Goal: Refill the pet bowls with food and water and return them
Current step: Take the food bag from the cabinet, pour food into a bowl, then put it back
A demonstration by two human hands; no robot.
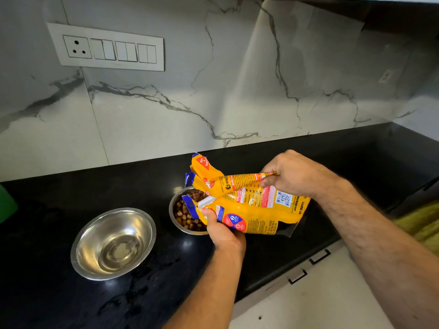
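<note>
Tipped on its side over the steel food bowl (177, 216) on the black desk (59, 305): a yellow kibble bag (251, 205), mouth low for pouring. Left hand (222, 230) gripping the mouth edge, right hand (294, 173) pinching the lifted rear. Just beside, apart: the water bowl (113, 243), seemingly filled.

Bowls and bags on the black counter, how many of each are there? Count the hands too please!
Steel bowls: 2, one with kibble and one with water
Yellow food bag: 1
Hands: 2, left hand and right hand, both gripping the bag
Total: 5
</note>
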